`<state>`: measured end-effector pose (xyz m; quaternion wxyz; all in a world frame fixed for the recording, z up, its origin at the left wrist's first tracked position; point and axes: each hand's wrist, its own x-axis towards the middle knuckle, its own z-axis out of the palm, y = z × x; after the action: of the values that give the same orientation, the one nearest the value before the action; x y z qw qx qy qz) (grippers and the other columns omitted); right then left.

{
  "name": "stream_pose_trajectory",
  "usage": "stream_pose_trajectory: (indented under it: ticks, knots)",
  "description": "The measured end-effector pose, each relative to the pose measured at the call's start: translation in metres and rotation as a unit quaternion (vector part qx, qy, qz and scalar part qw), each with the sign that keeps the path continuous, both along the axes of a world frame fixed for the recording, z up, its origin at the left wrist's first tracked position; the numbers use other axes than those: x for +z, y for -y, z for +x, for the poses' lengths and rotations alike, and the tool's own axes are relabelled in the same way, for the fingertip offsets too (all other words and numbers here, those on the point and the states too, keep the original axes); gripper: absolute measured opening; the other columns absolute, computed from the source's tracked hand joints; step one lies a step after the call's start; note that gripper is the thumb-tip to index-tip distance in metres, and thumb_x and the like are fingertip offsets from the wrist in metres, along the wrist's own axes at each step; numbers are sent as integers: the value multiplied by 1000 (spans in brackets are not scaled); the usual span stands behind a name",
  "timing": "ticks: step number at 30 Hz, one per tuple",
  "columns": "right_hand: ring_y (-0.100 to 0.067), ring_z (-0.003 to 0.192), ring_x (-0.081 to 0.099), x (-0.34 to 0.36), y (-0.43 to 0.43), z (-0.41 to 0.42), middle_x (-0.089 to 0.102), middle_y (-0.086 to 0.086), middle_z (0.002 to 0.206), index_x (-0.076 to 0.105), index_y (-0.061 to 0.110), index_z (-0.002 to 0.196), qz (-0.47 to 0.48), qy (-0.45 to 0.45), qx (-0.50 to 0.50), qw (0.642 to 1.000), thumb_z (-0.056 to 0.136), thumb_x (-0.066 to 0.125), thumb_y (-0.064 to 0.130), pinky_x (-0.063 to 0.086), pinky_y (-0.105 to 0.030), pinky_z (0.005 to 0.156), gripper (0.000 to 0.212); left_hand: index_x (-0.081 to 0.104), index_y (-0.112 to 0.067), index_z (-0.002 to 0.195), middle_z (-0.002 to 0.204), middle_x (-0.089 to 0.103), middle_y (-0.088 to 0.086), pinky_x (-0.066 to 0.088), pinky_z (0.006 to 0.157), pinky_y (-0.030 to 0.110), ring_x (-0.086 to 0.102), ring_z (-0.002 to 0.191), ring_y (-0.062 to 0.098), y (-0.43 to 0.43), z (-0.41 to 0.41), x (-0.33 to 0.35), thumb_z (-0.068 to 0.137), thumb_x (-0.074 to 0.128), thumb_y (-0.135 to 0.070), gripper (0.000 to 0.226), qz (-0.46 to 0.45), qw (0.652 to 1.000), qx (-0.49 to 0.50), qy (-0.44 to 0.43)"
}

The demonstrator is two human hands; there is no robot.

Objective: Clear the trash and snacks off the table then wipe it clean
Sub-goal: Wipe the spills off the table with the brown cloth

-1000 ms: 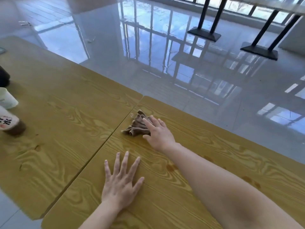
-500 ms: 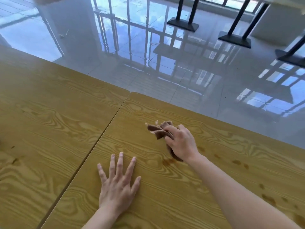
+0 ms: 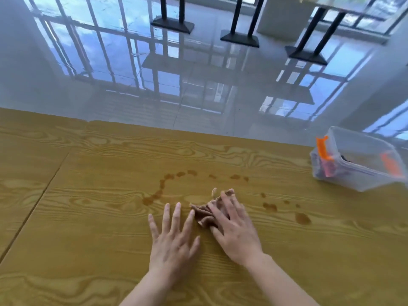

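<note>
A crumpled brown cloth (image 3: 204, 214) lies on the wooden table (image 3: 99, 217), pressed down under the fingers of my right hand (image 3: 235, 230). Just to its left my left hand (image 3: 173, 241) rests flat on the wood with fingers spread, holding nothing. Brown liquid stains (image 3: 162, 188) form an arc ahead of the cloth, and more brown drops (image 3: 302, 218) dot the wood to the right.
A clear plastic container (image 3: 357, 160) with orange clips and dark items inside stands at the table's far right. A seam (image 3: 35, 202) between two tabletops runs on the left. Beyond the far edge lies glossy floor with black table bases (image 3: 239, 38).
The view has swung right, so the cups on the left are gone and the container has appeared. My right hand carried the cloth rightwards and set it down beside the stains.
</note>
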<state>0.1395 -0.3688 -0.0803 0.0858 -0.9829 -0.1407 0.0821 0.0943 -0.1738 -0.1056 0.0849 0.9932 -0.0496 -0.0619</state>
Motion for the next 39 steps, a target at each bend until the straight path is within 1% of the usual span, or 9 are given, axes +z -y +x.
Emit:
stream_pose_trajectory:
  ticks: [2, 6, 9, 12, 19, 25, 33, 37, 39]
  knots:
    - [-14, 148, -23, -11, 10, -10, -16, 13, 163, 9, 46, 154, 12, -6, 43, 999, 100, 18, 60, -2, -43, 122, 56, 37, -28, 148, 157, 29, 14, 8, 111, 72, 13, 148, 36, 10, 3, -2, 88, 35, -61, 68, 10, 1000, -4, 2]
    - [-19, 152, 3, -25, 75, -58, 8, 4, 166, 29, 33, 153, 11, 47, 14, 999, 103, 25, 52, 15, -43, 119, 53, 28, -33, 151, 160, 22, 14, 3, 113, 70, 7, 149, 36, 21, 6, -8, 88, 32, -64, 70, 19, 1000, 18, 3]
    - [-23, 152, 12, -28, 134, -65, 17, -3, 163, 39, 23, 150, -11, 79, -116, 990, 101, 34, 47, 23, -45, 119, 55, 21, -37, 152, 161, 18, 12, 2, 114, 69, 3, 149, 34, 21, 7, -15, 88, 32, -67, 71, 29, 999, 24, 17]
    - [-26, 152, 5, -21, 137, -34, 13, -5, 164, 33, 23, 153, -2, 32, -258, 966, 102, 36, 47, 14, -45, 122, 56, 16, -40, 152, 162, 16, 11, -1, 114, 66, -1, 150, 32, 21, 8, -19, 88, 27, -69, 71, 34, 999, 28, 29]
    - [-18, 152, 12, -26, 133, -85, 24, 2, 162, 43, 28, 147, 26, 61, 14, 998, 100, 42, 44, 19, -41, 119, 50, 4, -44, 151, 164, 5, 6, -7, 115, 62, -12, 149, 26, 22, 7, -17, 87, 16, -72, 71, 46, 998, 43, 31]
    - [-26, 152, 9, -18, 160, -19, 19, -4, 163, 40, 26, 149, 22, 44, -236, 970, 102, 41, 40, 15, -44, 122, 49, 10, -45, 151, 163, 10, 5, -4, 117, 60, -6, 150, 25, 23, 7, -16, 87, 20, -71, 70, 40, 997, 52, 40]
    - [-19, 152, 12, -31, 157, -81, 22, 2, 162, 44, 30, 146, 37, 79, 16, 996, 100, 43, 42, 16, -42, 121, 48, 9, -47, 151, 163, 11, 4, -4, 117, 59, -6, 150, 24, 22, 7, -15, 86, 20, -71, 70, 40, 997, 55, 39]
    - [-25, 150, 17, -20, 185, -45, 24, -2, 160, 47, 26, 145, 21, 73, -235, 969, 99, 50, 38, 21, -46, 120, 47, 9, -46, 151, 163, 11, 5, -4, 117, 59, -5, 150, 25, 24, 9, -14, 86, 20, -70, 69, 42, 997, 56, 39]
    - [-28, 151, 14, -16, 159, -37, 23, -4, 162, 44, 33, 146, 17, 63, -236, 970, 100, 45, 43, 18, -46, 121, 46, 12, -46, 151, 163, 11, 5, -3, 117, 60, -4, 150, 25, 24, 8, -14, 86, 21, -69, 69, 39, 997, 54, 37]
